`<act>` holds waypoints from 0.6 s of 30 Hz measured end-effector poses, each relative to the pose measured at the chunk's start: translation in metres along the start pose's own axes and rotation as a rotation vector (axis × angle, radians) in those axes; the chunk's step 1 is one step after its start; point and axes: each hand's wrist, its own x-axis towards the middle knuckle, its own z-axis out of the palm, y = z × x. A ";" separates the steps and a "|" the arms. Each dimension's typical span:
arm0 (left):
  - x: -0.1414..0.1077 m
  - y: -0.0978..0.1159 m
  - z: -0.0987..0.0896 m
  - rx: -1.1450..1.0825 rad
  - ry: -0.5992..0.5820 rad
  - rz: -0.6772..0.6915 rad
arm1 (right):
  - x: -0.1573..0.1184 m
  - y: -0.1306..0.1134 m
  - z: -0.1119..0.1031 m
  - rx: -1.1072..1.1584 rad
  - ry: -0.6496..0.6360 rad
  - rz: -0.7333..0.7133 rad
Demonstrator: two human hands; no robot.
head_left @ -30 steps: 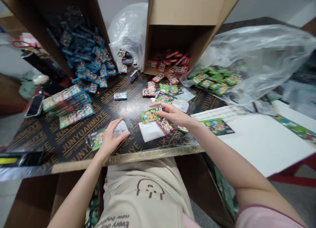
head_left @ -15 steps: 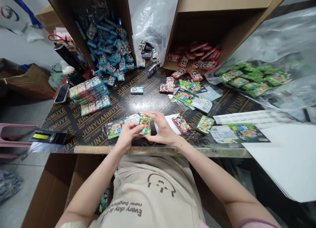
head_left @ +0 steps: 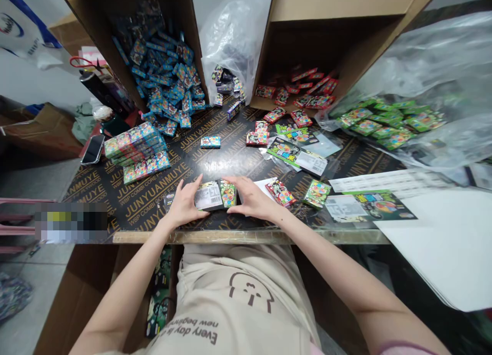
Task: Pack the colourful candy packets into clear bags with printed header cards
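My left hand (head_left: 187, 205) spans the green-and-black packet (head_left: 208, 195) with a white label, thumb at its near edge and fingers at the far edge. A small green box (head_left: 228, 192) stands against the packet's right end. Around that box curls my right hand (head_left: 254, 198), its thumb and index finger at the near and far ends. Just right of this hand lie a red box (head_left: 282, 192) and another green box (head_left: 317, 193). The packet's left part is hidden under my left hand.
Stacked multicoloured boxes (head_left: 146, 166) stand at left, near a phone (head_left: 93, 150). Cartons hold blue boxes (head_left: 172, 88) and red boxes (head_left: 321, 85). A plastic bag (head_left: 442, 83) with green boxes is at right. Labelled green packets (head_left: 298, 155) and white sheets (head_left: 442, 242) lie on the table.
My left hand has shifted left from the small green box onto the packet, its fingers now spread wider. More of the white label shows. The right hand stays at the green box.
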 end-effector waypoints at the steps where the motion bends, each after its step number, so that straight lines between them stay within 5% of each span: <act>1: -0.002 0.003 -0.002 -0.026 0.000 0.025 | 0.001 -0.003 -0.002 0.060 -0.028 -0.043; 4: -0.003 0.012 -0.013 -0.104 0.075 0.033 | 0.006 -0.013 -0.006 0.209 0.000 -0.054; 9: 0.014 0.029 -0.027 -0.502 0.493 -0.196 | 0.034 -0.033 0.003 0.646 0.479 0.342; 13: 0.026 0.045 -0.013 -1.022 0.675 -0.303 | 0.068 -0.054 0.011 1.074 0.687 0.526; 18: 0.019 0.069 0.013 -1.332 0.744 -0.451 | 0.087 -0.067 0.010 1.113 0.756 0.637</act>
